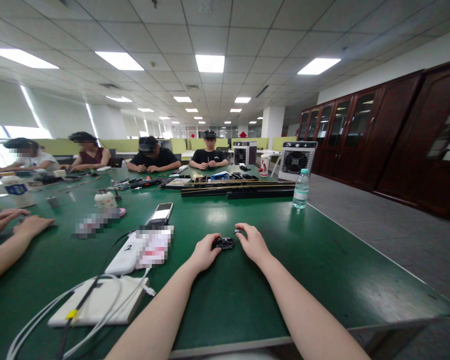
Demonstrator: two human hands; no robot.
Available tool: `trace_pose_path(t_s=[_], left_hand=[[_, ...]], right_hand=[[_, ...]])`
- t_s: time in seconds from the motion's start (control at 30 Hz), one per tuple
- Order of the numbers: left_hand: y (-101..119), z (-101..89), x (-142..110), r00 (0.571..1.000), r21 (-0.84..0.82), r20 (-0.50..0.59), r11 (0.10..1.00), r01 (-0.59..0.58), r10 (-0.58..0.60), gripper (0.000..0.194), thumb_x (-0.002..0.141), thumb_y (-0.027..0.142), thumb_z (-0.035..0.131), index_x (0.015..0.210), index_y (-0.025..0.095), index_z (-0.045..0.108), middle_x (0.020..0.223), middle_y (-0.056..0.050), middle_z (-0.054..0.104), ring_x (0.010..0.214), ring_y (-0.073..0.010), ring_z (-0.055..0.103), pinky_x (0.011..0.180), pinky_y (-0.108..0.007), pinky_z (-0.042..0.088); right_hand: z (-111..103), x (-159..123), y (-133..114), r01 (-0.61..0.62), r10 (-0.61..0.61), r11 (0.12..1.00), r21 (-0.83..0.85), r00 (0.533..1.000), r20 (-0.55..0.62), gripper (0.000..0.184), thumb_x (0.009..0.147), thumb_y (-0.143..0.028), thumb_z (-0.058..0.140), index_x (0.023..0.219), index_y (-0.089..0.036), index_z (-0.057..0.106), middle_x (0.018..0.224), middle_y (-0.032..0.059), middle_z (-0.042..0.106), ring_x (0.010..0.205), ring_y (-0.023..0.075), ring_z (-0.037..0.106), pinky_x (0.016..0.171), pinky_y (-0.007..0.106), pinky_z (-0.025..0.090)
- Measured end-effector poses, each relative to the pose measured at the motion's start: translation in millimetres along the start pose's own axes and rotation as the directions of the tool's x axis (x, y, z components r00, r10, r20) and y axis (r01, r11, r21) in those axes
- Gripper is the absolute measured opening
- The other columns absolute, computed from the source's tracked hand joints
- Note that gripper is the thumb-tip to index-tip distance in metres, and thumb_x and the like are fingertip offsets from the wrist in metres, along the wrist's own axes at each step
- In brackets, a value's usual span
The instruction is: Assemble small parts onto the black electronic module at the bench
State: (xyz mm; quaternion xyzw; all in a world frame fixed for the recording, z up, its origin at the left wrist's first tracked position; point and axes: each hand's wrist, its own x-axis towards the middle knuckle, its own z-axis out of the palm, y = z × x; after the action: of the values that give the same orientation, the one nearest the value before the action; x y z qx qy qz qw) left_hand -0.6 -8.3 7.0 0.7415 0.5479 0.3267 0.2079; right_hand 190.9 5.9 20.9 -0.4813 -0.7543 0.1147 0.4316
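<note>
Person's left hand [205, 252] partly curled, thumb and fingers closed on the left end of a small black part [225, 243] low over the green table [315, 270]. Right hand [253, 243] just beside it, thumb and index nearly together, pinching a small grey piece [237, 231]. Bottle [301, 190] stands farther off, right; white power bank [124, 254] lies left.

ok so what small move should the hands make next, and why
Probably bring the right hand slightly inward, so the small grey piece at its fingertips comes over to the black part. The left hand has that part by its near side, and a narrow gap separates the two pieces. Whether they fit together is too small to tell.
</note>
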Motion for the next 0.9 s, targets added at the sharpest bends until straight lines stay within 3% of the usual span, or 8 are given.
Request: trace_pose_path(t_s=[0.4,0.9], left_hand=[[1.5,-0.2,0.0,1.0,0.016,0.015,1.0,0.004,-0.005,0.043,0.073,0.012,0.057,0.116,0.016,0.053,0.117,-0.009,0.06,0.108,-0.0204,0.056,0.098,-0.032,0.041],[-0.7,0.5,-0.3,1.0,0.002,0.008,1.0,0.0,0.0,0.043,0.073,0.013,0.057,0.116,0.018,0.053,0.118,-0.008,0.06,0.109,-0.0196,0.056,0.099,-0.032,0.04]], right_hand=[[-3.3,1.6,2.8,-0.003,0.001,1.0,-0.006,0.985,-0.174,0.027,0.081,-0.022,0.048,0.106,-0.021,0.059,0.105,0.006,0.065,0.098,0.0216,0.056,0.089,0.041,0.044],[-5.1,1.4,1.2,-0.024,0.02,0.999,-0.022,0.989,-0.148,0.028,0.082,-0.023,0.047,0.107,-0.021,0.059,0.107,0.006,0.064,0.1,0.0217,0.055,0.09,0.04,0.043]])
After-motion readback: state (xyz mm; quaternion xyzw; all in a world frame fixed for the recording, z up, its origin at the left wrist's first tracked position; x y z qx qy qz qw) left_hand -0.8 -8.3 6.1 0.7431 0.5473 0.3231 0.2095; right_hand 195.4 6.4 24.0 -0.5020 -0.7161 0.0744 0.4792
